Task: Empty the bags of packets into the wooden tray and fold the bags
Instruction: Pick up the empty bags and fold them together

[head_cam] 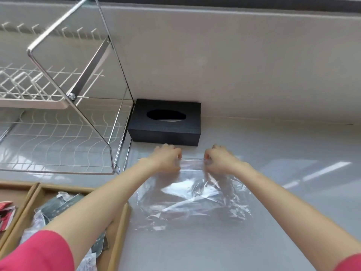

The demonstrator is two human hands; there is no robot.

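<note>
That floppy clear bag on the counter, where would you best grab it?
By its far top edge, from above, as both hands do: the left hand and right hand pinch that stiffer strip of the clear bag. The crinkled, limp body below offers no firm hold.

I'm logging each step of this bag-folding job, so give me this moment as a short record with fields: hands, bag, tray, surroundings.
left hand: pinches the far edge of the clear plastic bag
right hand: pinches the same edge
bag: looks empty, lying spread on the grey counter
wooden tray: left of the bag, holds packets
surroundings: black tissue box beyond the hands, wire dish rack at far left
</note>
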